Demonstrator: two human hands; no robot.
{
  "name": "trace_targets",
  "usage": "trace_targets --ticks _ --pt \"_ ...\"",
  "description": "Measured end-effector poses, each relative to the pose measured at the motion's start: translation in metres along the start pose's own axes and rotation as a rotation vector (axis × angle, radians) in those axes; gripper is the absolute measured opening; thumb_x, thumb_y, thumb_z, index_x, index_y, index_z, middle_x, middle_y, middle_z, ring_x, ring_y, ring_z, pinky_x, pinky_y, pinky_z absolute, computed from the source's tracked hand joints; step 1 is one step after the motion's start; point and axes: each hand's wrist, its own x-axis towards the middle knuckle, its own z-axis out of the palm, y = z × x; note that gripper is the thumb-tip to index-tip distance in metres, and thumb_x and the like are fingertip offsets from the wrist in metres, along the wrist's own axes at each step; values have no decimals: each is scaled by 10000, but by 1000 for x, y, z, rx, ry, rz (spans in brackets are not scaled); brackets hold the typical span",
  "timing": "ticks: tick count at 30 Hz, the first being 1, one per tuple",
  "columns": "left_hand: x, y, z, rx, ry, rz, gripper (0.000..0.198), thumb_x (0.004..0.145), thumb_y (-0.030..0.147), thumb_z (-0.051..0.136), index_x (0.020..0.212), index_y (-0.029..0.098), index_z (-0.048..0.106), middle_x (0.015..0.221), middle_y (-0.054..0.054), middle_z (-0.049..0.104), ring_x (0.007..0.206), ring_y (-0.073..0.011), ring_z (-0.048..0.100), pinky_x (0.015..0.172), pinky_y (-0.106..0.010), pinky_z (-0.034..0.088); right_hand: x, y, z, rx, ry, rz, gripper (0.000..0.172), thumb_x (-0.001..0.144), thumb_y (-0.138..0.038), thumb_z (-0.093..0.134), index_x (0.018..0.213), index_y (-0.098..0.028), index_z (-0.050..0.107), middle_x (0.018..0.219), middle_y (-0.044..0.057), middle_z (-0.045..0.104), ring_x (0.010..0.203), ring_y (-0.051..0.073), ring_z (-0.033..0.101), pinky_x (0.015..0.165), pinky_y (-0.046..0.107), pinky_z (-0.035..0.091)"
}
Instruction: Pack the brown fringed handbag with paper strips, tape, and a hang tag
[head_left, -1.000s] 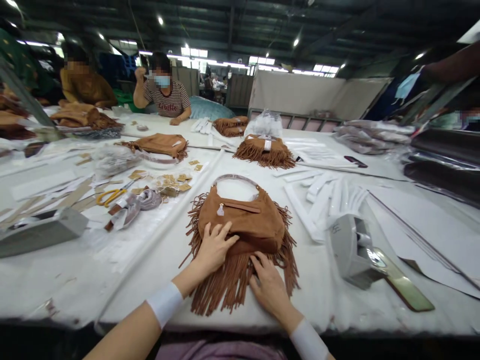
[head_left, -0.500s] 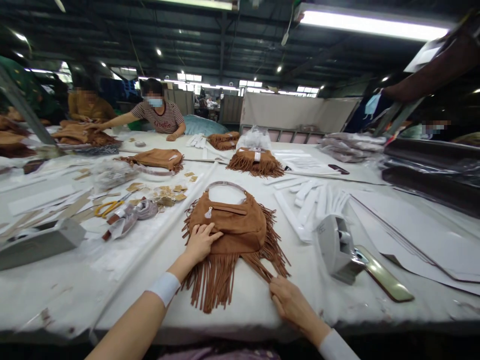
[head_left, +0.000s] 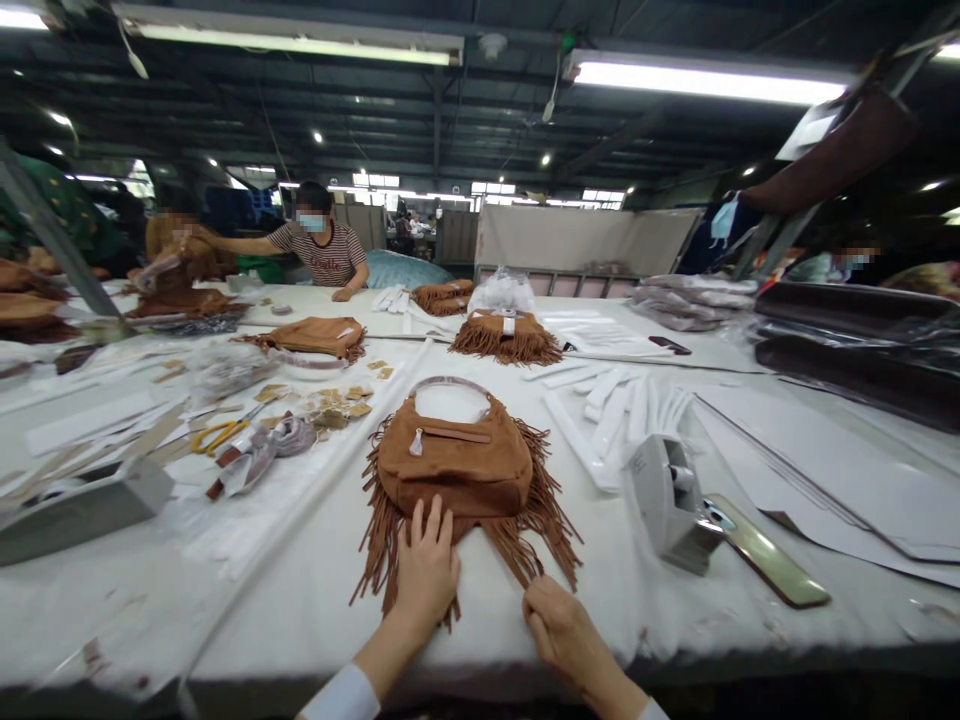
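A brown suede-like handbag (head_left: 454, 465) with long fringe lies flat on the white-covered table, its looped handle (head_left: 450, 382) pointing away from me. My left hand (head_left: 427, 572) rests with fingers stretched on the bag's lower edge and covers part of the bottom fringe. To the right, my right hand (head_left: 559, 620) is closed round the ends of a bunch of fringe strands (head_left: 514, 552) that runs taut from the bag's lower edge. A zip with a wrapped pull (head_left: 416, 443) shows across the bag's front.
Right of the bag stand a grey tape dispenser (head_left: 667, 500) and a phone (head_left: 772, 560). White strips (head_left: 622, 405) lie beyond them. On the left are yellow-handled scissors (head_left: 219, 435), small tan packets (head_left: 330, 400) and another dispenser (head_left: 90, 505). Across the table, a masked person (head_left: 319, 245) reaches sideways.
My left hand has slid down from the bag's front to its lower edge. My right hand has shifted slightly left and down, still gripping fringe. The co-worker's outstretched arm has risen.
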Motion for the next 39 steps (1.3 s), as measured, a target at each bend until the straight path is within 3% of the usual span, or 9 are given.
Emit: trace_targets --ticks 4,12,17,20,22,25,30,35,39 --pt "-13 -32 0 -17 -10 62 456 838 92 416 1237 217 598 1487 -41 375 1297 -275 407 1008 -432 403 -11 -1 5 10 12 7 243 814 -51 314 686 -210 446 706 32 516 702 168 510 615 287 427" --pt "-33 -64 9 -107 36 154 288 870 91 442 1024 191 664 1171 -63 642 1034 -231 579 871 -387 473 -28 -4 -3 54 31 25 252 825 -60 324 676 -208 463 750 35 553 696 146 560 627 252 474" --pt "-55 -63 0 -134 125 196 255 867 71 449 938 185 666 1076 -64 664 910 -220 574 819 -377 469 -28 -8 -28 -72 309 54 181 839 -107 438 901 -208 576 1138 112 544 984 186 604 785 288 527" --pt "-65 -62 -11 -132 92 177 230 883 111 466 911 209 671 1062 -56 664 903 -234 568 792 -398 452 1 -17 -36 -131 473 -29 207 850 -110 479 991 -210 593 1135 120 530 992 200 590 796 313 525" --pt "-68 -64 -15 -147 53 157 243 893 115 452 911 216 672 1045 -47 666 886 -228 569 790 -403 444 27 -23 -33 -102 404 -60 238 861 -99 454 1013 -213 599 1079 105 553 967 196 583 801 323 517" --pt "-74 -67 -18 -194 -5 202 271 899 104 425 928 218 670 1026 -44 669 868 -210 572 787 -385 443 62 -25 -15 -79 112 -100 386 851 -48 403 1148 -223 576 1042 84 580 924 181 571 801 316 498" --pt "-84 -65 -30 -288 13 176 204 897 181 476 887 233 674 1031 -49 668 919 -222 574 815 -390 438 86 -13 19 -233 -242 -76 474 808 18 445 1160 -267 583 1070 70 564 886 185 542 749 304 431" --pt "-57 -50 -51 -470 135 -25 227 910 267 469 1047 220 645 988 -76 661 902 -222 566 811 -373 455 88 -8 28 -270 -282 -101 408 875 -49 462 1179 -303 557 1068 57 529 903 189 506 761 312 365" --pt "-12 -26 -47 -421 139 -97 239 890 321 519 1078 208 613 997 -73 626 967 -247 526 865 -396 420 86 -10 29 -283 -260 -91 369 881 -49 441 1128 -287 576 1053 51 529 920 197 486 762 312 344"
